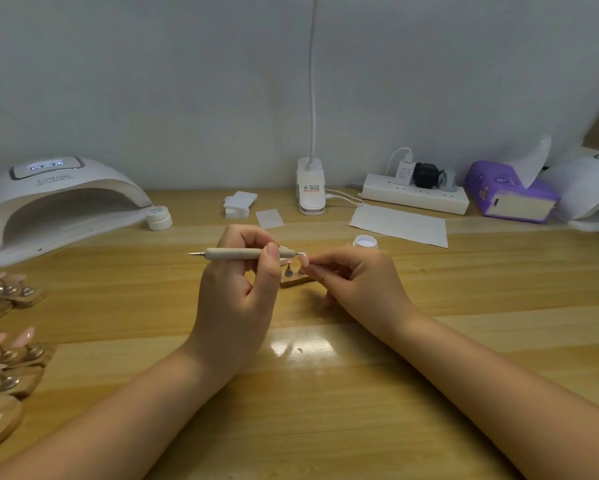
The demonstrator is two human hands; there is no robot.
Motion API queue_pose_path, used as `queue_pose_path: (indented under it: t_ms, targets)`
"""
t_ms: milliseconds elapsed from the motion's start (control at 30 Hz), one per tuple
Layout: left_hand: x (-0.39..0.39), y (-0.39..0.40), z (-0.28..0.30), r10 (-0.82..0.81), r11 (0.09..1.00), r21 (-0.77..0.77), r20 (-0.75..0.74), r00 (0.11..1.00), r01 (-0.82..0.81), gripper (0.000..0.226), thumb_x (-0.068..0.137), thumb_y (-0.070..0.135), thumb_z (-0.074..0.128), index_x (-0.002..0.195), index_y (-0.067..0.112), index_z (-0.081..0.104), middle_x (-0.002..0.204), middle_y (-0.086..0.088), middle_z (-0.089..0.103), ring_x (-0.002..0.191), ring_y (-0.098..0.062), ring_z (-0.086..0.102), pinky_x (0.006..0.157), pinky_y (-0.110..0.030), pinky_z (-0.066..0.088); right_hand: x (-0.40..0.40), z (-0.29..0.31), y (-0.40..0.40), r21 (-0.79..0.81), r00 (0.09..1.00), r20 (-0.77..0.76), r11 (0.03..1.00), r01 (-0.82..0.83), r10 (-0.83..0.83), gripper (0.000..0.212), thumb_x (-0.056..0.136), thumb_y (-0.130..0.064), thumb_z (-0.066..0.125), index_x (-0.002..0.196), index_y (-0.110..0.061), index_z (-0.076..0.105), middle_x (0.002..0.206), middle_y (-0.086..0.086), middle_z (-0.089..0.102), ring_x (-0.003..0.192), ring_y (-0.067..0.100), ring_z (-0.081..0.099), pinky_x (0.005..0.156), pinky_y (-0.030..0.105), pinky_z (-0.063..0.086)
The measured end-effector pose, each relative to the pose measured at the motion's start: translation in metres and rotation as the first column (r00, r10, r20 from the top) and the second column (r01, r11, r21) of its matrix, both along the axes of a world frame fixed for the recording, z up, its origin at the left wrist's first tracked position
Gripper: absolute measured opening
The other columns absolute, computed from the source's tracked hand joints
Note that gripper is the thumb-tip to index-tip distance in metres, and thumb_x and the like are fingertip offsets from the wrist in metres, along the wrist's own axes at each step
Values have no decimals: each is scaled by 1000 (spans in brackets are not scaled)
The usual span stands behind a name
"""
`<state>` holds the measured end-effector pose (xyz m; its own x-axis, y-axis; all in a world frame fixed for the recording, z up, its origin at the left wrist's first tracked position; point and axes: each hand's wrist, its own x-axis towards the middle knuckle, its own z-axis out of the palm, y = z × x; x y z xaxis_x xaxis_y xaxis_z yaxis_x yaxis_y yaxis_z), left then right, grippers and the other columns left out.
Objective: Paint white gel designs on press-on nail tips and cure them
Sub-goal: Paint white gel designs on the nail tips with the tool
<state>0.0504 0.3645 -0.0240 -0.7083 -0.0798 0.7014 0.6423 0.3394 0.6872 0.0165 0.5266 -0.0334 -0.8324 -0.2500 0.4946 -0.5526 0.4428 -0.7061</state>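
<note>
From my head camera, my left hand (242, 289) grips the dotting pen (248, 253) with fingers and thumb curled round its wooden barrel, the working tip pointing right. My right hand (357, 285) pinches a pale pink nail tip (304, 259) between fingertips, held just above the small wooden stand (294, 280), and the pen tip sits right at the nail's surface. The open white gel pot (365, 242) stands just behind my right hand, and the curing lamp (54, 206) waits far left with its display lit. The pinch is small, so I judge too much pen pressure could twist the nail and smear the design. My right knuckles could also knock the gel pot over.
</note>
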Motion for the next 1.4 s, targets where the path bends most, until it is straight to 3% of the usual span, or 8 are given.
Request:
queue_pose_path:
  t_ms: [167,1400]
  targets:
    - [-1,0,-2,3,1000,6,2,1000,-3,9,91,17,49,86,24,50,70,12,54,62,-1,55,55,-10,39,0,1,-1,-14,1000,26,1000,11,-10,13,86,-22,70,98,-23,75,87,-19,70,61,-5,62,93,64,44]
    - [-3,0,-7,3,997,-71,-3,1000,-3,16,92,15,48,88,30,47,69,11,53,61,0,53,57,-7,37,3,3,-2,4,1000,19,1000,17,-17,14,86,-20,71,99,-23,75,83,-27,65,62,-8,61,92,65,45]
